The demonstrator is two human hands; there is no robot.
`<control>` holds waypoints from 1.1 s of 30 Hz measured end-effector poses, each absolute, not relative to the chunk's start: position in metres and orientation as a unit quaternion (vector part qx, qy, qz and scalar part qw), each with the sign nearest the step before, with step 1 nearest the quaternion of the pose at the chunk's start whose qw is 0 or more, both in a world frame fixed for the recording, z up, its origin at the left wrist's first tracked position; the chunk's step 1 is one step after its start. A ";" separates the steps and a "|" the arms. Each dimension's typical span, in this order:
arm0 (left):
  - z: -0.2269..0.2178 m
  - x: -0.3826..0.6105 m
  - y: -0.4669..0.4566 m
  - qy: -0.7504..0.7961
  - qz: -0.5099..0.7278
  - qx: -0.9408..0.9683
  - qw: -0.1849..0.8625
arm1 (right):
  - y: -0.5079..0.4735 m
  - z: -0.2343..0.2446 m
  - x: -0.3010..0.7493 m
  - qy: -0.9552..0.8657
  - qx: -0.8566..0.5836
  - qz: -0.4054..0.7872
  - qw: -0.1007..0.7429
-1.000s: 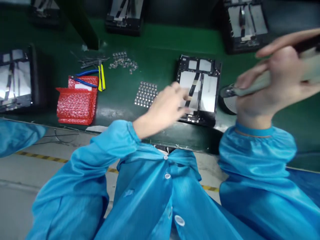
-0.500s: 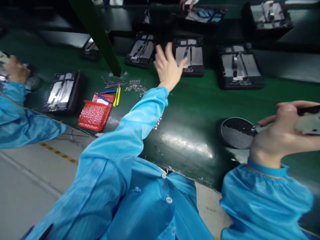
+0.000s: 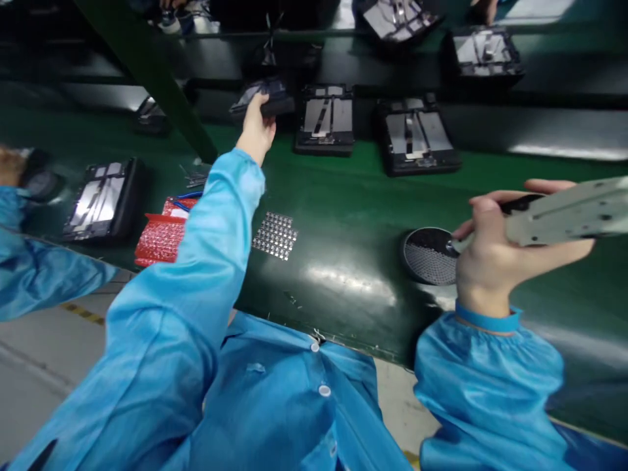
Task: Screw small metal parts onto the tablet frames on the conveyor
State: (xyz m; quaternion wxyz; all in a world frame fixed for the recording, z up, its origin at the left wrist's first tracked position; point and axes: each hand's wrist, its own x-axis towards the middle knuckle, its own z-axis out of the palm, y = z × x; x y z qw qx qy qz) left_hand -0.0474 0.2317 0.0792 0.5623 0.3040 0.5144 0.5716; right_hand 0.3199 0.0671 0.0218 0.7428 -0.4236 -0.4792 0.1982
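Note:
My left hand [image 3: 258, 127] reaches to the back of the green bench and is closed on the near edge of a black opened tablet-like device [image 3: 277, 98], which is tilted. Beside it lie two similar opened devices with silver battery panels, one in the middle [image 3: 333, 118] and one to its right [image 3: 432, 131]. My right hand [image 3: 490, 252] is wrapped round a pale electric screwdriver [image 3: 569, 212] held sideways. The screwdriver's tip is at a round black dish [image 3: 430, 256] with a meshed surface; whether they touch I cannot tell.
Small metal parts [image 3: 275, 235] lie in rows under my left forearm. Red bubble wrap [image 3: 159, 241] and blue-handled pliers [image 3: 184, 201] are partly covered by my sleeve. A green post [image 3: 161, 85] rises at left. A co-worker's sleeve [image 3: 29, 268] and another device [image 3: 101, 199] are farther left.
My left hand has moved left from the middle device and closed on the one beside it, which is now tilted. My view has shifted right; the right hand still holds the screwdriver by the dish.

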 end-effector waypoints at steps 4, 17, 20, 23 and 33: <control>0.069 -0.005 0.166 0.469 0.608 0.244 0.593 | 0.063 0.031 0.332 -0.497 -0.437 0.250 0.707; 0.053 0.105 -0.097 0.513 0.400 0.058 0.758 | 0.060 0.036 0.347 -0.534 -0.394 0.189 0.724; 0.058 0.096 -0.114 0.513 0.319 0.032 0.796 | 0.061 0.036 0.349 -0.568 -0.403 0.149 0.702; 0.076 0.088 -0.112 0.493 0.184 0.041 0.850 | 0.059 0.040 0.347 -0.566 -0.411 0.163 0.696; 0.059 0.170 0.061 0.400 0.148 0.862 0.273 | 0.053 0.056 0.333 -0.458 -0.416 0.195 0.761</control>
